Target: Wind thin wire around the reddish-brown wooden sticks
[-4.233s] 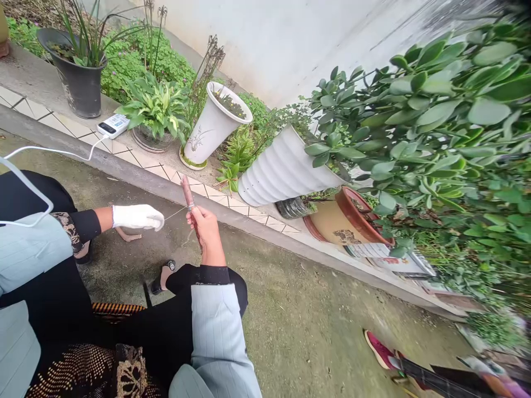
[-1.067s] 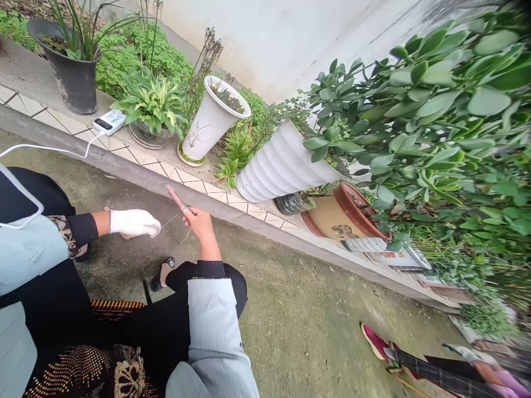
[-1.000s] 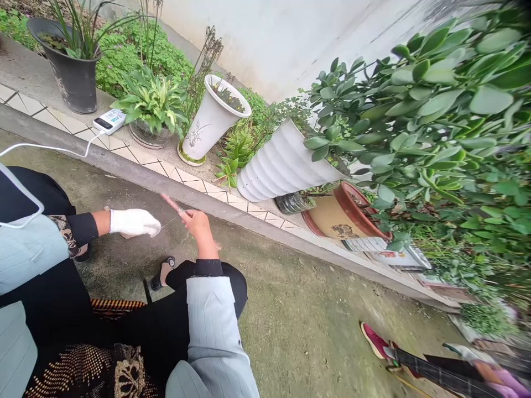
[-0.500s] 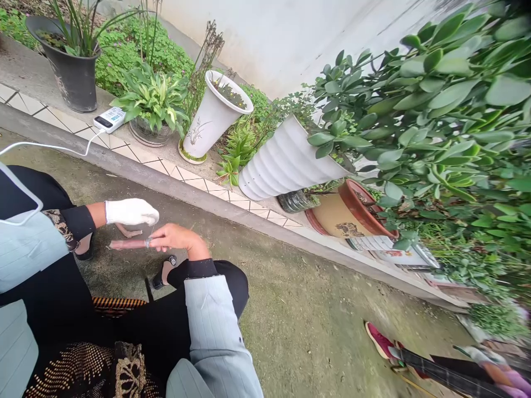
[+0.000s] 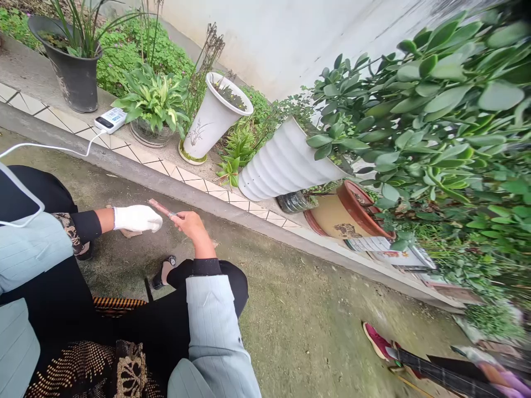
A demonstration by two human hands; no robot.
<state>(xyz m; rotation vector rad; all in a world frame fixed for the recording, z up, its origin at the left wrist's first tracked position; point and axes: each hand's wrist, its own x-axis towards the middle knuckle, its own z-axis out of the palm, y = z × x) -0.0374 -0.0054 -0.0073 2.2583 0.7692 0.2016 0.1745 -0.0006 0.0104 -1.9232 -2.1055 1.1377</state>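
My right hand [image 5: 191, 225] is bare and closed round one end of a short reddish-brown stick [image 5: 160, 207]. Something thin and grey, like wire, is wound round the stick by my fingertips. The stick's free end points up and away to the left. Just left of it is my left hand [image 5: 138, 218] in a white glove, its fingers closed; whatever they hold is too small to make out. A pale brown piece [image 5: 131, 234], like wood, shows partly behind the gloved hand, low over the ground.
A tiled ledge [image 5: 151, 166] carries potted plants, including a black pot [image 5: 74, 83], a white pot [image 5: 203, 121] and a ribbed white pot [image 5: 286, 163]. A white device [image 5: 110, 120] with a cable [image 5: 53, 146] lies on it. Another person's red shoe [image 5: 376, 340] is at lower right.
The stick has swung from lying level, pointing left, to slanting up and away. My right hand has shifted slightly right and turned; my gloved left hand has moved slightly right and down.
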